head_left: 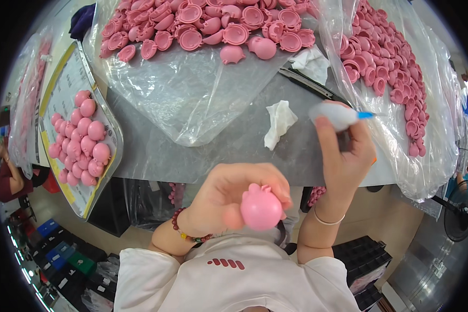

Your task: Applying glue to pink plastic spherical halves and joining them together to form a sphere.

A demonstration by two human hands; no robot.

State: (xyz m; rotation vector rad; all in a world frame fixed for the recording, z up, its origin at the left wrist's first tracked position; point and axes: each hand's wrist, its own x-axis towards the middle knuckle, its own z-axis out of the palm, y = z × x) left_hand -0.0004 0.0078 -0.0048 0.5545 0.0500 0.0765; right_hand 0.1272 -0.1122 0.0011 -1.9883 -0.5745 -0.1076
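My left hand point(218, 193) is closed around a round pink plastic ball point(261, 209) with small bumps on top, held up in front of my chest. Over the right side of the table, my right hand point(343, 143) grips a small white squeeze bottle point(334, 115) with a blue tip that points right, away from the ball. Two crumpled white tissues lie near that hand: one tissue point(280, 124) to its left, another tissue point(312, 63) beyond it. A black utility knife point(313, 84) rests between the far tissue and the bottle.
Pink half shells point(190, 31) are heaped on clear plastic sheeting at the back. More pink shells point(385, 57) fill a plastic bag point(437, 99) on the right. A metal-rimmed tray point(83, 203) at the left carries several pink balls point(80, 140). The grey tabletop point(151, 153) ends just beyond my left hand.
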